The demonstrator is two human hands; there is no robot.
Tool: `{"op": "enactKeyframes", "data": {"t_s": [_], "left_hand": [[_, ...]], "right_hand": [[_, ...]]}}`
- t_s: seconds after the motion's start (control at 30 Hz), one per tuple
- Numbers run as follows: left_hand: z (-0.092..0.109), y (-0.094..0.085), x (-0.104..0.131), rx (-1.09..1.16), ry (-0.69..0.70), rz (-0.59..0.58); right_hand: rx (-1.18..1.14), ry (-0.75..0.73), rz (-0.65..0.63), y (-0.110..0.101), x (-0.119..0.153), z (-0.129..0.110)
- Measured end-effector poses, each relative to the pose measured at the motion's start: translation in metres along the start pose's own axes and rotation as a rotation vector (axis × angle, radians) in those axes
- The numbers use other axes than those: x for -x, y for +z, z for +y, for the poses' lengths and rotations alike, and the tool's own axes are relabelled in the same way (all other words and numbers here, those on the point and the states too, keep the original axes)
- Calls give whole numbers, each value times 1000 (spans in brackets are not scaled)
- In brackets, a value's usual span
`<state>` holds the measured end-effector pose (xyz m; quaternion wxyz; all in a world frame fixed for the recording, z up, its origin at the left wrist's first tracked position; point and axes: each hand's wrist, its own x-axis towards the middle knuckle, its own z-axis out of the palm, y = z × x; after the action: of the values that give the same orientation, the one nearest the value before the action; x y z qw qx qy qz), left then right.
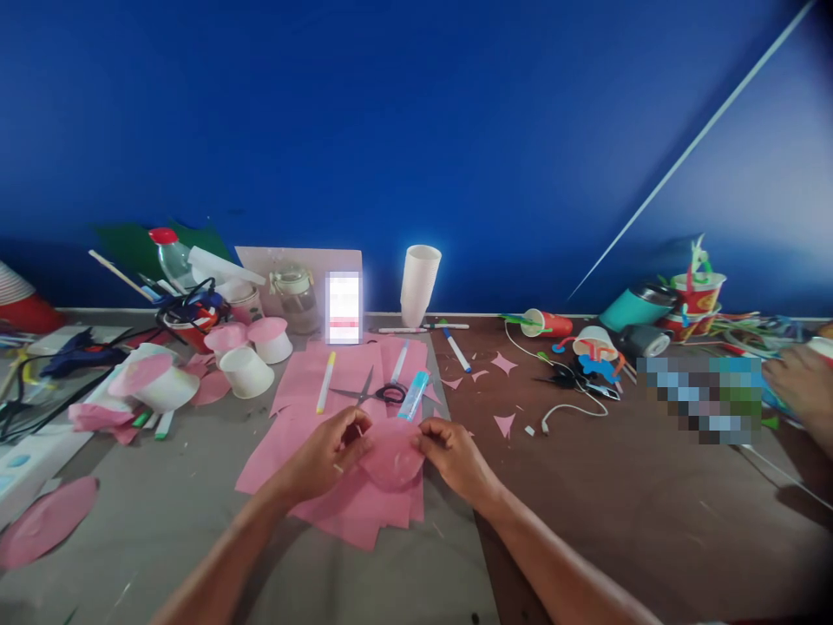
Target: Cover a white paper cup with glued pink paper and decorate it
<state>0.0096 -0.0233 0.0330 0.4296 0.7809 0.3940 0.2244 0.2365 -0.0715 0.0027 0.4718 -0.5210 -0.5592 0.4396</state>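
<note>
Between my two hands is a round piece of pink paper (392,460), held up over a stack of pink sheets (338,512). My left hand (338,451) pinches its left edge, a ring on one finger. On the opposite edge, my right hand (455,456) pinches it too. Just beyond the round piece lie a light-blue packet (413,395) and dark scissors (390,394) with their blades apart. A yellow marker (326,382) and a blue-capped white marker (400,360) rest on the sheets.
White paper cups (245,373), some with pink paper tops, stand at left near a glass jar (292,299). A stack of white cups (420,285) stands by the wall. Pink scraps (504,424) and a white cable (573,408) lie right. Another person's hand (800,391) is at far right.
</note>
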Motion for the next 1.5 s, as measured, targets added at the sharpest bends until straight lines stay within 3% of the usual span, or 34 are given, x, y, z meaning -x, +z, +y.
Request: {"op": "enactKeyframes", "data": {"t_s": [0.1,0.33,0.57,0.83,0.93,1.27,1.5], "left_hand": [[-1,2,-2,7,-32,-12],[-14,8,-4,15,-51,188],[-18,12,-5,46,-16,236],[-8,12,-5,145,-73,230],[-8,13,-6,221,-121,203],[-4,23,-10,406,-206,160],[-9,28,-12,432,-206,161]], "right_hand": [[-50,30,47,-1,-3,0],[-17,28,6,1,-1,-2],[125,-3,19,9,1,6],[500,-365,202,8,4,7],[568,-418,221,8,4,10],[483,-361,188,13,2,16],[303,-220,156,17,3,8]]}}
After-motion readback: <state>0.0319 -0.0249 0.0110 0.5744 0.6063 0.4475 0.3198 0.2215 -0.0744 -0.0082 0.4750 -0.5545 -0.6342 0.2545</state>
